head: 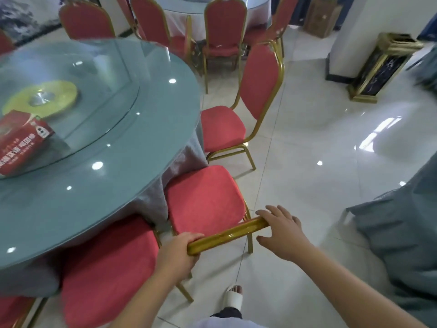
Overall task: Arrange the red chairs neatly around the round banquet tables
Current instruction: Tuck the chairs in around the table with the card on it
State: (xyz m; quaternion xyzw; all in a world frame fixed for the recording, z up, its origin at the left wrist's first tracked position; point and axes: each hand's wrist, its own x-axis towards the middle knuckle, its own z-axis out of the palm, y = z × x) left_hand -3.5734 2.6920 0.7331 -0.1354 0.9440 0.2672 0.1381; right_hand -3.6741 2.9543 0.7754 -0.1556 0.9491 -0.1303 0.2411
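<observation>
Two bare hands are on the gold-painted metal top rail (pixel 228 234) of a red upholstered banquet chair (pixel 205 197) whose seat is pushed partly under the draped edge of the round glass-topped banquet table (pixel 99 185). Left hand (pixel 176 255) is wrapped around the rail's near end; right hand (pixel 282 232) rests on the far end with fingers spread and loose, not closed round it. Judged from the tubular frame, this chair should be rigid and moderately light, and the lacquered rail may be slick, so a firm hold at both ends of the rail seems best for steering it. Count at this table: four red seats in view along the near edge, one only partly in frame at the lower left. Further red chairs stand at a second table (pixel 212 8) beyond; their number cannot be fixed.
</observation>
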